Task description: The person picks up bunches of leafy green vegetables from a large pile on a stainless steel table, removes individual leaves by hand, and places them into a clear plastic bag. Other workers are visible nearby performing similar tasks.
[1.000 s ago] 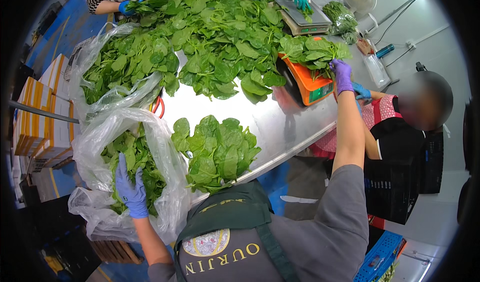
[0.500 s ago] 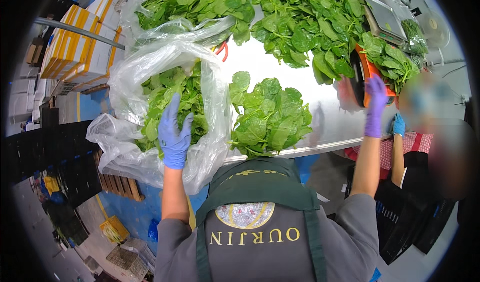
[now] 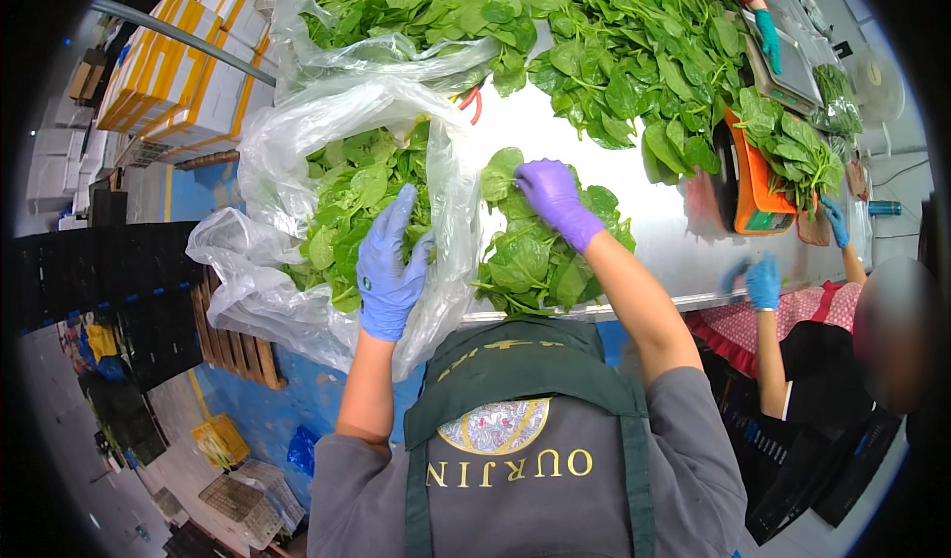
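My left hand (image 3: pixel 391 273), in a blue-violet glove, rests against the leaves at the near right side of a clear plastic bag (image 3: pixel 260 162), its fingers stretched out. Loose leafy greens (image 3: pixel 362 186) fill the bag's open mouth. Just right of the bag, a small pile of leafy greens (image 3: pixel 520 261) lies on the metal table (image 3: pixel 634 206). Over this pile's far side is my right hand (image 3: pixel 557 199), in a purple glove, with its fingers curled down among the leaves. What its fingertips hold is hidden.
A large heap of greens (image 3: pixel 634 62) covers the far table. An orange scale (image 3: pixel 765 186) carries more greens. Co-workers' gloved hands are at a grey scale (image 3: pixel 788 67) and near the right table edge. White foam boxes (image 3: pixel 158 62) with yellow tape stand far left.
My right hand has swung left from beside the orange scale to the small pile, its fingers curling. My left hand stays at the bag. A co-worker's hand has appeared over the grey scale.
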The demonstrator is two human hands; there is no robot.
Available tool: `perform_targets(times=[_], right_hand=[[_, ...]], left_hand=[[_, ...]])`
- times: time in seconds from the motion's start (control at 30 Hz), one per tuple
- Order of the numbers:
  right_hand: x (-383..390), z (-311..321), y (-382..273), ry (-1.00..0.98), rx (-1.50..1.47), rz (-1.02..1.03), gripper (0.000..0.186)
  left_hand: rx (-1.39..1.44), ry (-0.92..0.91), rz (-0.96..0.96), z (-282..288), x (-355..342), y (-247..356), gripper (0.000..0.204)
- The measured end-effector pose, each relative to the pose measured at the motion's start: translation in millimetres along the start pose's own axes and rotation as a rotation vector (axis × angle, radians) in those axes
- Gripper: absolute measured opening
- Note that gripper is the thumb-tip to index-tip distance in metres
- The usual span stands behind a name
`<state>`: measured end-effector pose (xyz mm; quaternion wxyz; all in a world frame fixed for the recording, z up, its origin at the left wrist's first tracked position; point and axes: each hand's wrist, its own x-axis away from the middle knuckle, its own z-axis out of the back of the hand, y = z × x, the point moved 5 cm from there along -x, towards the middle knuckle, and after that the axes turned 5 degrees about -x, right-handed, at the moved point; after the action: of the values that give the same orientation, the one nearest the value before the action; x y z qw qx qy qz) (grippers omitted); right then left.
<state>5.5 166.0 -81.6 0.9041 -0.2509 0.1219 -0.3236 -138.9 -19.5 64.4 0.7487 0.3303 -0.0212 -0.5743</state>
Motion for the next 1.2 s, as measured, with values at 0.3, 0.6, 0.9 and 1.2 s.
perform_targets(times=[0.3, 0.6, 0.9, 1.2], right_hand=[[60, 58, 9, 0.124, -1.295, -0.558, 0.022], [72, 76, -19, 0.127, -1.456, -0.564, 0.022], [79, 75, -55, 0.002, -1.774, -0.643, 0.025], [91, 66, -51, -0.092, -1.683, -0.608, 0.019]], left_hand=[[0.367, -0.047, 0.131, -26, 4, 2, 0.03], [0.89, -0.125, 0.388, -80, -5, 6, 0.025], [1.321, -0.523, 0.538, -109, -17, 37, 0.046], [1.247, -0.468, 0.598, -118, -21, 42, 0.019]])
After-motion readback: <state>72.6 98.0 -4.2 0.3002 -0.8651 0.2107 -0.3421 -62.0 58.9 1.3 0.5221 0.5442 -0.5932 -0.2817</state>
